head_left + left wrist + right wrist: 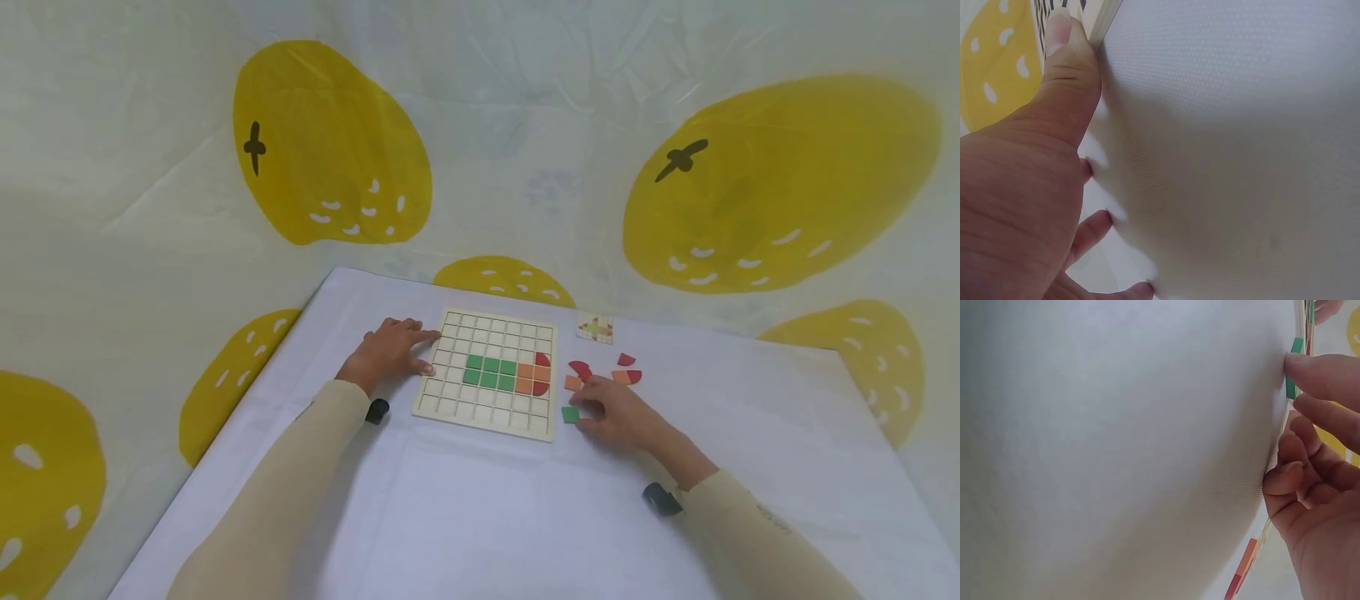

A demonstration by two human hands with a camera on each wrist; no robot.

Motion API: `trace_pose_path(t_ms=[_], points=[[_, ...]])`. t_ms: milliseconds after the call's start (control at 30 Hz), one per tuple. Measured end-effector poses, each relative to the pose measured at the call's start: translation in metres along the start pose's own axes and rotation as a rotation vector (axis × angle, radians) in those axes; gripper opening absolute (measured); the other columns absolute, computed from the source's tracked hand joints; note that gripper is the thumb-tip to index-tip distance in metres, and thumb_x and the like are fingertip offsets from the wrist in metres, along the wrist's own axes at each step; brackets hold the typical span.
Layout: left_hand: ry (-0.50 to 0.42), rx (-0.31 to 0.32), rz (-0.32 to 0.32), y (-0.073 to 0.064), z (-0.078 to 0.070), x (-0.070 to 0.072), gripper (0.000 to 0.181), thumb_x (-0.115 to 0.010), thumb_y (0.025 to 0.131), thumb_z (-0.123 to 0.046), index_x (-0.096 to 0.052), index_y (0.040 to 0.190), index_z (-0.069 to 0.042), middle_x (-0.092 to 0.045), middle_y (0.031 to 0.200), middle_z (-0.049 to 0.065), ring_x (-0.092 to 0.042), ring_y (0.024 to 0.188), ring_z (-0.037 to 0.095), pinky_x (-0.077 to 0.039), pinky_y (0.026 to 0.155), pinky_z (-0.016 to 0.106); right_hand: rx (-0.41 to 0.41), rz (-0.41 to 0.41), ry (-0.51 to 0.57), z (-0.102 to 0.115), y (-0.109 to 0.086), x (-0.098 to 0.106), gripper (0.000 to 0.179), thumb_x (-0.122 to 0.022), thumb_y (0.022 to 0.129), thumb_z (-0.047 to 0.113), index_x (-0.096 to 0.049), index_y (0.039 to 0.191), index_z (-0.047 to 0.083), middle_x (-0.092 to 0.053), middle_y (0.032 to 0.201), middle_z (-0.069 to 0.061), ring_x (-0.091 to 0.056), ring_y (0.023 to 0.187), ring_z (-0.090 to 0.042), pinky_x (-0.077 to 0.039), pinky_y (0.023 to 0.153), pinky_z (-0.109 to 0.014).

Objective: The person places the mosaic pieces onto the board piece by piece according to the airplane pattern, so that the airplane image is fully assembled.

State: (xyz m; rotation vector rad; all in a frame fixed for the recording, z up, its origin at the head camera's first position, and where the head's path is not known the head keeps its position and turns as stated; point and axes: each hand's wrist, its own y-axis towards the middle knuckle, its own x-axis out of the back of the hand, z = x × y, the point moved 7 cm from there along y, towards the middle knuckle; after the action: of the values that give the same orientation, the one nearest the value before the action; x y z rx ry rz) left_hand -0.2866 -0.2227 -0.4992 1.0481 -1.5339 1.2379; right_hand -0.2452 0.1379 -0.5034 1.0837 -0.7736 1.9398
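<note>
Just right of the board (465, 411), I judge the green tile (570, 415) could slip — my right hand (618, 414) pinches only its edges. My left hand (388, 350), fingers spread at the board's left edge, could jog it by pushing. The tile sits between the right hand's fingertips.

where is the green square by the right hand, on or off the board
Off. The head view shows the green square beyond the board, with a strip of white surface between them. Whether it is lifted, I cannot tell.
</note>
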Motion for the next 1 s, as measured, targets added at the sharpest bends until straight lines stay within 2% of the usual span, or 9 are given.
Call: trace_pose_path(t_ms=[167, 333, 533, 767, 1000], points=[[0.017, -0.007, 0.005, -0.001, 0.001, -0.002, 0.080, -0.073, 0.087, -0.061, -0.041, 0.159, -0.043, -0.039, 0.168, 0.007, -0.037, 0.152, 0.042, -0.040, 0.113, 0.074, -0.025, 0.014, -0.003, 0.001, 0.003, 0.000, 0.030, -0.085, 0.087, 0.021, -0.077, 0.114, 0.014, -0.071, 0.100, 0.004, -0.060, 0.094, -0.014, -0.061, 0.089, -0.038], [0.001, 0.005, 0.022, 0.002, 0.003, -0.004, 0.081, -0.072, 0.086, -0.062, -0.041, 0.158, -0.044, -0.038, 0.169, 0.006, -0.036, 0.153, 0.041, -0.037, 0.115, 0.074, -0.041, 0.032, 0.007, 0.001, 0.006, -0.002, 0.027, -0.085, 0.086, 0.020, -0.077, 0.111, 0.013, -0.069, 0.091, 0.005, -0.058, 0.087, -0.013, -0.057, 0.080, -0.030], [-0.016, 0.007, 0.028, 0.002, 0.002, -0.005, 0.081, -0.070, 0.086, -0.064, -0.040, 0.158, -0.043, -0.036, 0.170, 0.006, -0.035, 0.154, 0.041, -0.035, 0.116, 0.074, -0.063, 0.039, 0.030, -0.002, 0.006, -0.002, 0.028, -0.085, 0.086, 0.022, -0.077, 0.111, 0.013, -0.066, 0.089, 0.005, -0.058, 0.087, -0.014, -0.054, 0.077, -0.026], [-0.016, 0.006, 0.020, -0.003, 0.000, 0.000, 0.081, -0.070, 0.086, -0.063, -0.041, 0.158, -0.043, -0.036, 0.170, 0.006, -0.035, 0.154, 0.042, -0.035, 0.117, 0.074, 0.037, 0.004, 0.054, 0.015, 0.012, 0.008, 0.022, -0.083, 0.088, 0.021, -0.079, 0.108, 0.013, -0.062, 0.077, 0.005, -0.056, 0.078, -0.013, -0.050, 0.067, -0.022], [-0.019, 0.008, 0.013, -0.003, -0.002, 0.002, 0.080, -0.072, 0.086, -0.062, -0.042, 0.158, -0.043, -0.038, 0.169, 0.006, -0.035, 0.153, 0.040, -0.034, 0.118, 0.074, 0.101, -0.002, 0.064, 0.044, 0.026, 0.009, 0.018, -0.082, 0.088, 0.020, -0.079, 0.104, 0.012, -0.061, 0.077, 0.005, -0.054, 0.077, -0.013, -0.047, 0.066, -0.021]])
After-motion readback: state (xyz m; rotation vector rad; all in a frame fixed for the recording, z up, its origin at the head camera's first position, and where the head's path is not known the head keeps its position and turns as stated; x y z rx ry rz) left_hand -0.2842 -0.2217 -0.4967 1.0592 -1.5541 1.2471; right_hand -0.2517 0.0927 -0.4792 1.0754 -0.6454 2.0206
